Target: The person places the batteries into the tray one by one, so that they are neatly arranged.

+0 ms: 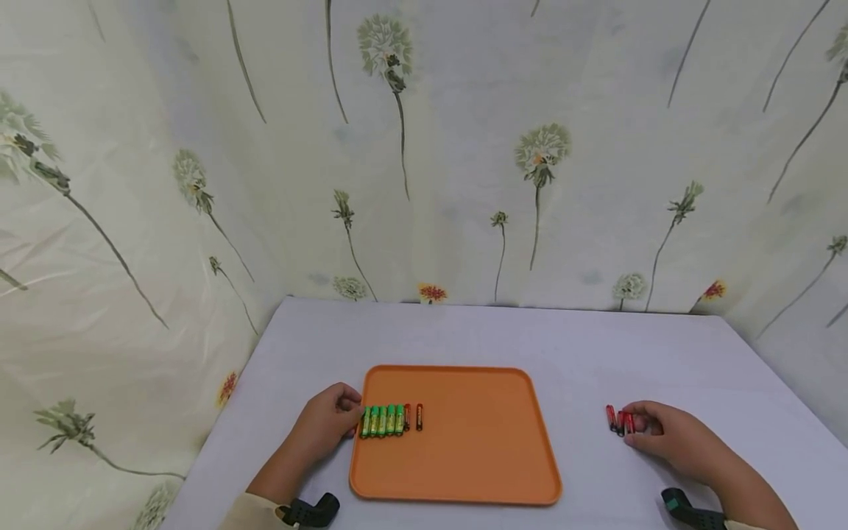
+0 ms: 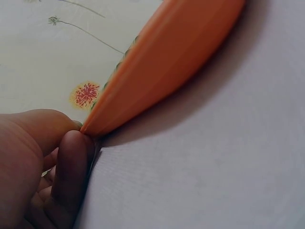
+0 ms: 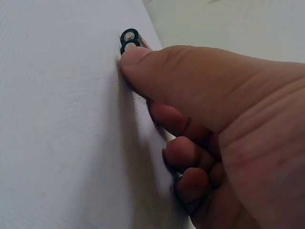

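My left hand (image 1: pixel 329 416) pinches the left rim of an orange tray (image 1: pixel 477 442) between thumb and finger; the left wrist view shows the thumb and a fingertip on the rim (image 2: pixel 112 112). Inside the tray, along that edge, several green batteries (image 1: pixel 382 421) lie side by side. Two red-and-black batteries (image 1: pixel 419 417) come after them, the last one slightly apart. To the right of the tray, my right hand (image 1: pixel 682 438) holds a red battery (image 1: pixel 630 422) between thumb and fingers. Another stands close against it, and a third red battery (image 1: pixel 611 417) is a little to the left.
A white-covered table (image 1: pixel 497 335) lies under everything. Flower-patterned cloth (image 1: pixel 457 147) hangs behind it and on both sides. Each wrist carries a black device (image 1: pixel 692 509). Bare tabletop separates the tray from the right-hand batteries.
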`<act>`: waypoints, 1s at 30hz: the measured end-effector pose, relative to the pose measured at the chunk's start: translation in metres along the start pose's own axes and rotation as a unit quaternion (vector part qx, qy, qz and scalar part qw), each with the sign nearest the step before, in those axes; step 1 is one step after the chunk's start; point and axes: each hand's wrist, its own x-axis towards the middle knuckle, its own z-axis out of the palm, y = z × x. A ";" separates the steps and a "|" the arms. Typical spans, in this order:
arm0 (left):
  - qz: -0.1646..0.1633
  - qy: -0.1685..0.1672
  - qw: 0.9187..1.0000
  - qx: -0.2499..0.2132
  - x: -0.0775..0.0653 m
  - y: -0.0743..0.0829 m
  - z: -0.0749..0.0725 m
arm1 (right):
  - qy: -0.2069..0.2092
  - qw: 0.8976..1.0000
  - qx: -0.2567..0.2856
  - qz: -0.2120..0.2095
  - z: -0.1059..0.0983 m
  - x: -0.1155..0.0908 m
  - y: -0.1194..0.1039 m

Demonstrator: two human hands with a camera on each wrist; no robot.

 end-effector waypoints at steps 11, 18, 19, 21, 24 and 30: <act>0.000 0.004 1.000 0.003 0.002 -0.002 0.000 | 0.013 0.999 0.034 -0.007 -0.008 0.000 -0.013; 0.005 0.007 1.000 0.004 -0.002 0.000 -0.004 | 0.021 0.999 0.035 -0.008 -0.002 0.007 -0.038; 0.005 0.005 1.000 0.002 -0.002 0.000 -0.004 | 0.022 0.999 0.034 -0.009 -0.002 0.009 -0.041; 0.005 0.004 1.000 0.002 -0.002 0.001 -0.004 | 0.022 0.999 0.032 -0.019 -0.002 0.011 -0.049; 0.004 0.004 1.000 0.004 -0.002 0.002 -0.003 | 0.021 0.998 0.033 -0.041 -0.001 0.015 -0.060; 0.007 0.004 1.000 0.005 -0.002 0.002 -0.001 | 0.024 0.996 0.031 -0.082 0.001 0.022 -0.086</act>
